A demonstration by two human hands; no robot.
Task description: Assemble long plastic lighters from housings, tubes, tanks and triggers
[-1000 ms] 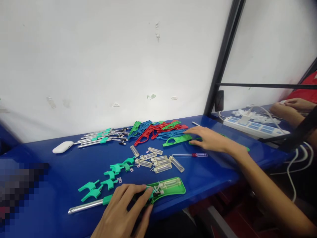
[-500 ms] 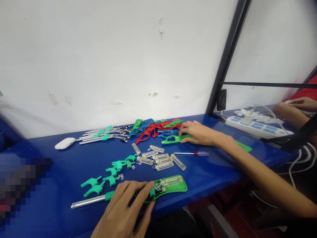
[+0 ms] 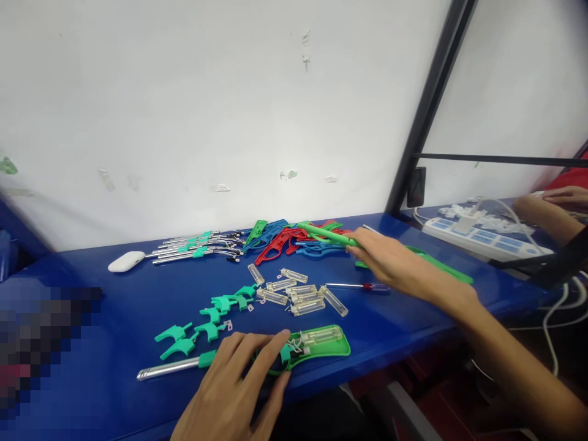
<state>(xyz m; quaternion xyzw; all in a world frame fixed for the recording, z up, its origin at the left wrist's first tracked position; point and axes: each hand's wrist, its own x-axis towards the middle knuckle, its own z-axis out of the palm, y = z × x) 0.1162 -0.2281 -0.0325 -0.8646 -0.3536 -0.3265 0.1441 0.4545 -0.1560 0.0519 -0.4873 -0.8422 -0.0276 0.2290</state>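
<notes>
Near the table's front edge, my left hand [image 3: 243, 380] is closed over the middle of a partly assembled stick lighter [image 3: 343, 348]. Its metal tube [image 3: 169, 369] points left, while the open green shell on the right shows a clear fuel tank [image 3: 321, 335] and white wires. Farther back, my right hand [image 3: 386, 254] grips a green handle shell [image 3: 324, 233], lifted above the pile of red, blue and green shells [image 3: 278, 242]. Between the hands lie several clear tanks [image 3: 307, 306] and a screwdriver [image 3: 367, 286]. Teal triggers [image 3: 179, 346] are scattered left of them.
Several metal tubes with wires [image 3: 184, 252] lie along the wall beside a white earbud case [image 3: 127, 261]. Another green shell [image 3: 443, 267] rests under my right forearm. A power strip [image 3: 482, 239] and another person's hands [image 3: 567, 196] are beyond the black frame [image 3: 432, 92].
My right hand has picked the green handle shell up off the table and tilted it. My left hand stays on the lighter. The view has shifted slightly.
</notes>
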